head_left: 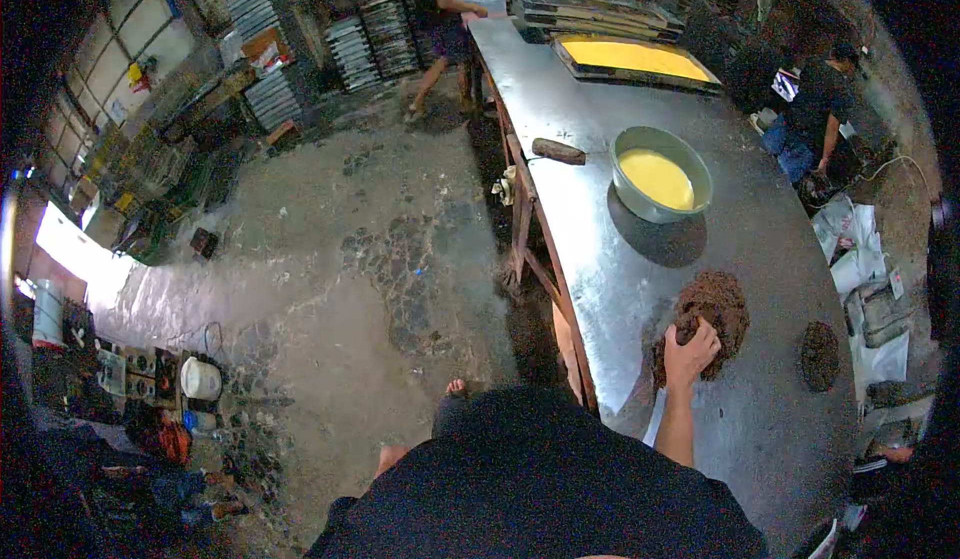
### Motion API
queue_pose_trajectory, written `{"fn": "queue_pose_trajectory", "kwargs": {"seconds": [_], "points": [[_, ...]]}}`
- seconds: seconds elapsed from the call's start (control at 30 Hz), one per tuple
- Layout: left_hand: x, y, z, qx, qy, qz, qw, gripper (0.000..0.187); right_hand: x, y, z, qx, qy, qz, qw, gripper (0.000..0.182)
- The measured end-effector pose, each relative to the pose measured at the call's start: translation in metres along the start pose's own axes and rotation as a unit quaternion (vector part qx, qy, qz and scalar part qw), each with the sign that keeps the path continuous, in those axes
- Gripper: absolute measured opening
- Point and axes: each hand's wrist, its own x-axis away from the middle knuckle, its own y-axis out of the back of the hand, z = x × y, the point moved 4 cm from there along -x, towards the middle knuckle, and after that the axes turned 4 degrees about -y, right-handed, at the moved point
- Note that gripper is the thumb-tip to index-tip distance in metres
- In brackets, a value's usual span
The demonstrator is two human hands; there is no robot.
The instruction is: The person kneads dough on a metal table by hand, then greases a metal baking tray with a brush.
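Observation:
My right hand (692,355) reaches onto the metal table with its fingers curled into a mound of brown, crumbly, dough-like material (722,304). The thumb lies on the left side and the fingertips are partly sunk in the mound. My left hand is out of view. Beyond the mound stands a grey-green basin (625,194) holding yellow liquid (657,177). A smaller dark brown lump (819,356) lies to the right of my hand. Left of the basin is a brown, block-shaped piece (558,151).
The metal table (570,229) runs away from me, with a yellow-filled tray (635,57) and stacked frames (600,9) at its far end. One person (445,19) stands at the far left corner; another (815,109) crouches on the right. White sacks (850,244) lie beside the table.

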Motion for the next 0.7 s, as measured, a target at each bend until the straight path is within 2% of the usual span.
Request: {"fn": "queue_pose_trajectory", "kwargs": {"seconds": [0.07,0.13,0.17,0.2,0.23,0.27,0.33,0.4,0.47,0.5,0.53,0.6,0.63,0.67,0.7], "points": [[-0.009,0.010,-0.015,-0.066,-0.053,-0.021,0.996,0.018,-0.005,0.011,0.019,0.039,-0.010,0.018,0.999,0.055],[-0.018,0.034,-0.039,-0.062,-0.082,-0.057,0.993,0.018,-0.019,0.032,0.051,0.149,-0.024,0.011,0.989,0.050],[-0.019,0.047,-0.051,-0.009,-0.075,-0.068,0.995,0.018,-0.029,0.029,0.053,0.147,-0.021,0.011,0.989,0.050],[-0.025,0.059,-0.057,0.158,-0.010,-0.065,0.985,0.019,-0.039,0.026,0.057,0.093,0.045,-0.020,0.994,0.048],[-0.031,0.071,-0.064,0.320,0.056,-0.084,0.942,0.020,-0.046,0.024,0.057,0.039,0.107,-0.049,0.992,0.047],[-0.037,0.077,-0.066,0.413,0.113,-0.077,0.901,0.021,-0.056,0.002,0.051,-0.031,0.114,0.028,0.993,0.047],[-0.034,0.106,-0.094,0.374,0.117,-0.082,0.916,0.023,-0.066,-0.050,0.038,0.022,0.131,0.138,0.982,0.048],[-0.031,0.123,-0.111,0.339,0.107,-0.082,0.931,0.025,-0.062,-0.079,0.029,0.090,0.092,0.268,0.955,0.046],[-0.052,0.131,-0.115,0.321,0.079,-0.065,0.942,0.025,-0.056,-0.071,0.038,0.103,0.019,0.347,0.932,0.048],[-0.056,0.138,-0.129,0.289,0.062,-0.040,0.954,0.025,-0.053,-0.071,0.036,0.115,0.040,0.311,0.942,0.045],[-0.050,0.145,-0.143,0.319,0.070,-0.043,0.944,0.024,-0.051,-0.072,0.033,0.104,0.050,0.303,0.946,0.044],[-0.055,0.136,-0.146,0.381,0.075,-0.042,0.921,0.021,-0.049,-0.086,0.024,0.160,0.034,0.350,0.922,0.046],[-0.052,0.131,-0.143,0.336,0.080,-0.009,0.938,0.021,-0.045,-0.079,0.026,0.189,0.047,0.384,0.902,0.042],[-0.049,0.127,-0.151,0.411,-0.012,0.052,0.910,0.021,-0.040,-0.077,0.020,0.160,0.038,0.321,0.933,0.039],[-0.071,0.110,-0.122,0.335,-0.021,0.029,0.942,0.022,-0.038,-0.058,0.022,0.176,0.062,0.336,0.923,0.041]]}}
